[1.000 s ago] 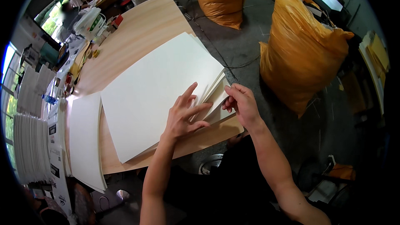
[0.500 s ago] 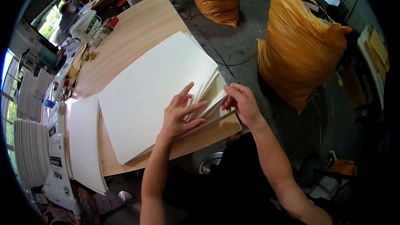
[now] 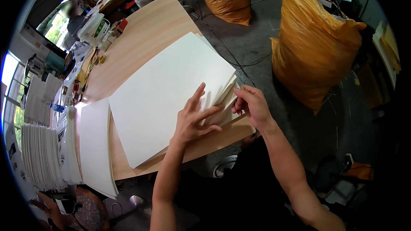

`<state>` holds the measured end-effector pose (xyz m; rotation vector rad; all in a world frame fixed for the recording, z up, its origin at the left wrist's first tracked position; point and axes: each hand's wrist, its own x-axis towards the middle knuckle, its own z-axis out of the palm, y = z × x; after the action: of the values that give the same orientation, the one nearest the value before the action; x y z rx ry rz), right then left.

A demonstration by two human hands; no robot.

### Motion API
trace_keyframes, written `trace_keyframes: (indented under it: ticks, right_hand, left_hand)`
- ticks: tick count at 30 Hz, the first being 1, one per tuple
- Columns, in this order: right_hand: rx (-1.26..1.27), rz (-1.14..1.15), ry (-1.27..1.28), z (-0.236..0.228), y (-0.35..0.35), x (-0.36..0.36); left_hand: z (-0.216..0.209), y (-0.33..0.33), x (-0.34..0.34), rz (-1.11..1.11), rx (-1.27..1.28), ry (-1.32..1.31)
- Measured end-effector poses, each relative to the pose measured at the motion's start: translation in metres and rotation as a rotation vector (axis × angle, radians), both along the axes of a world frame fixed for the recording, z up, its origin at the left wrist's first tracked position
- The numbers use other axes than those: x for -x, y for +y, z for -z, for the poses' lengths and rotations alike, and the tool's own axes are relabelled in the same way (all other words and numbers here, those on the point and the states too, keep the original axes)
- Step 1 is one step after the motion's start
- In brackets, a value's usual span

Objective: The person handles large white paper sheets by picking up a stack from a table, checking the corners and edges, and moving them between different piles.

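A fanned stack of large white sheets (image 3: pixel 167 90), of paper or thin card, lies on a light wooden table. My left hand (image 3: pixel 192 117) rests over the near right part of the stack, its fingers spread, the index and thumb beside the raised edges of the upper sheets. At the stack's right corner my right hand (image 3: pixel 253 106) is closed in a pinch on the corner of some white sheets under the upper ones. How many it holds is hidden by the fingers. A second, narrower white pile (image 3: pixel 95 141) lies to the left, at the table's edge.
The wooden table (image 3: pixel 158 21) stretches away from me. Tape rolls (image 3: pixel 102 59) and a white bucket (image 3: pixel 94 29) stand on the far left. Tall white stacks (image 3: pixel 40 154) are at left. Large orange bags (image 3: pixel 319 47) stand on the floor at right. A person (image 3: pixel 73 19) is near the window.
The view has shifted slightly, so the table and stack appear further right. Both hands keep nearly the same places on the stack, with the right still pinching at its corner.
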<state>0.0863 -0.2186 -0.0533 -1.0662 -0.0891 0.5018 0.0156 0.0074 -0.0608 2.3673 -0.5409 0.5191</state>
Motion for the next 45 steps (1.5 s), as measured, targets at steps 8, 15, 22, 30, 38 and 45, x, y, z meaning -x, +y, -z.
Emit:
trace_keyframes:
  ticks: [8,15,22,30,38,45]
  right_hand:
    - [-0.046,-0.001,-0.010,0.005,-0.004,0.003]
    - [0.252,0.078,-0.184,0.003,0.005,0.007]
    - [-0.094,0.024,0.018,0.002,0.005,0.001]
    - [-0.301,0.079,0.130,0.005,0.004,0.010]
    - [-0.029,0.033,-0.007,-0.001,0.008,0.002]
    - [0.284,0.295,-0.302,0.004,0.001,0.015]
  left_hand:
    - [0.000,0.004,-0.002,0.030,0.062,0.084]
    - [0.020,0.007,-0.002,-0.007,0.017,-0.067]
    - [-0.003,-0.003,0.002,0.001,0.002,0.064]
    - [0.008,0.001,-0.002,0.004,0.079,0.009]
    - [0.008,0.005,-0.002,-0.008,-0.086,-0.030]
    - [0.003,-0.002,-0.001,-0.017,0.029,0.030]
